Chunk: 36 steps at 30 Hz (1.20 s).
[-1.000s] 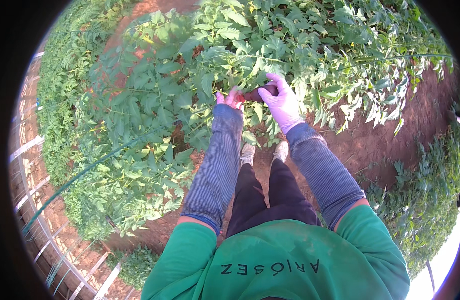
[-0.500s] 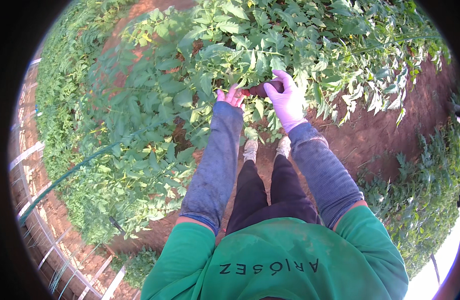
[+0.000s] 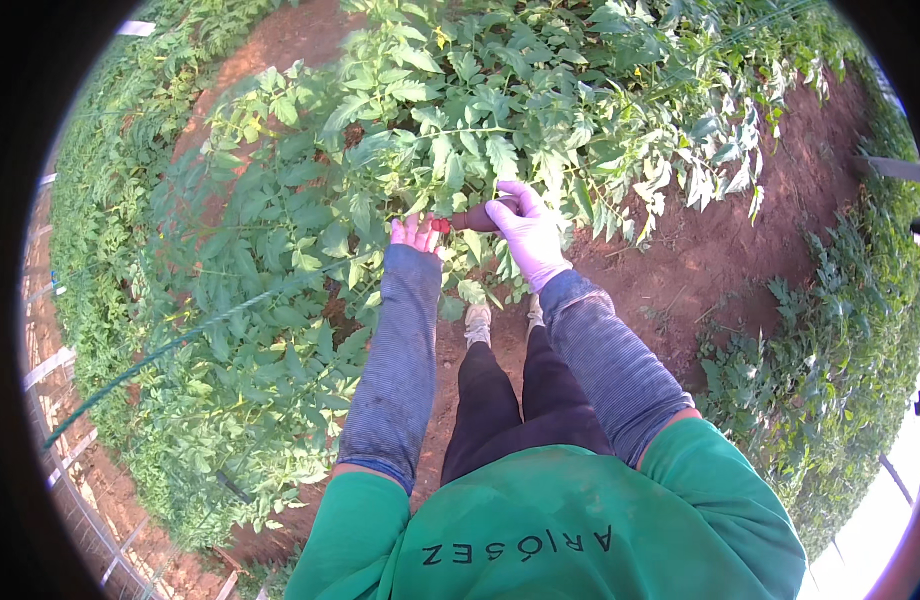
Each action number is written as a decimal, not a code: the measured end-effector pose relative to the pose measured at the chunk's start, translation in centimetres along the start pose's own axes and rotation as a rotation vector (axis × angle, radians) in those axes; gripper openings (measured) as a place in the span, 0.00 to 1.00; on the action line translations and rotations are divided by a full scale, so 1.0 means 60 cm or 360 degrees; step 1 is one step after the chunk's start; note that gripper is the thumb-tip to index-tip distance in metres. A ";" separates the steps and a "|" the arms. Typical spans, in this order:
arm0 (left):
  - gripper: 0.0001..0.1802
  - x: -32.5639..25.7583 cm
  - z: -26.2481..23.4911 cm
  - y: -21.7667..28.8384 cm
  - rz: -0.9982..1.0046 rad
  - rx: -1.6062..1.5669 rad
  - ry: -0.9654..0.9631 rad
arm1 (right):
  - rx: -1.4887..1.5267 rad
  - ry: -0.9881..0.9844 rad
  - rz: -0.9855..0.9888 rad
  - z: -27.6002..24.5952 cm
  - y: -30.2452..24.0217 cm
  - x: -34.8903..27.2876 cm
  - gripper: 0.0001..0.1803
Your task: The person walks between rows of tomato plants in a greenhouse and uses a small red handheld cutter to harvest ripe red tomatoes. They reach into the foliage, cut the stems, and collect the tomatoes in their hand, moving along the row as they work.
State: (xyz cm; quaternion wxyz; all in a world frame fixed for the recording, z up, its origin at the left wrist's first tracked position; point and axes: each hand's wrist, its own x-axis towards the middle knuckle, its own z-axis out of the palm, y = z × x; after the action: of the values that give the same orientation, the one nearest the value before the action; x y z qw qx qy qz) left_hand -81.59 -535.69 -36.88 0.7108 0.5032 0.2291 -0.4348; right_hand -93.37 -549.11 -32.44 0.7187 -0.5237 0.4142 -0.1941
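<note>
My right hand (image 3: 530, 238), in a pale lilac glove, is closed round a dark brown, bottle-shaped tool (image 3: 477, 217) with a red tip (image 3: 441, 226). The tool lies nearly level and its tip points left. At that tip is my left hand (image 3: 414, 234), its fingers stretched out and apart among the leaves. Whether a flower or stem lies against those fingers is too small to tell. Both hands are at the near edge of a leafy tomato plant (image 3: 460, 135), whose foliage spreads around and beyond them.
A green cord (image 3: 170, 347) runs through the foliage at the left. Reddish bare soil (image 3: 680, 285) stretches to the right, with another plant row (image 3: 830, 370) beyond it. My shoes (image 3: 478, 325) stand just below the plants. Pale frame bars (image 3: 48, 368) line the far left.
The whole view has shifted, so plants and hands now appear lower and further left. Relative to the plants, both hands have hardly moved, and the brown tool stays in my right hand.
</note>
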 end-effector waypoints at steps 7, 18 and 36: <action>0.27 -0.135 -0.087 -0.012 -0.0144 0.0439 -0.0242 | 0.1028 -0.0132 0.0663 -0.119 0.003 -0.182 0.11; 0.23 -0.139 -0.263 0.022 -0.0628 0.0945 0.0282 | 0.1932 0.1027 0.0170 -0.498 0.088 -0.564 0.13; 0.25 0.184 0.627 -0.385 0.0303 0.3176 0.0022 | 0.1668 0.0748 0.0245 -0.917 -0.011 -0.420 0.15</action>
State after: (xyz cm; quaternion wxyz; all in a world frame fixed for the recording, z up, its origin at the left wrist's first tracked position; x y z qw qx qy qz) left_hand -99.69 -577.05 -42.58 -0.0061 0.8881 -0.2776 -0.3663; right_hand -151.86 -563.95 -27.91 0.7828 -0.0091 0.4482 -0.4316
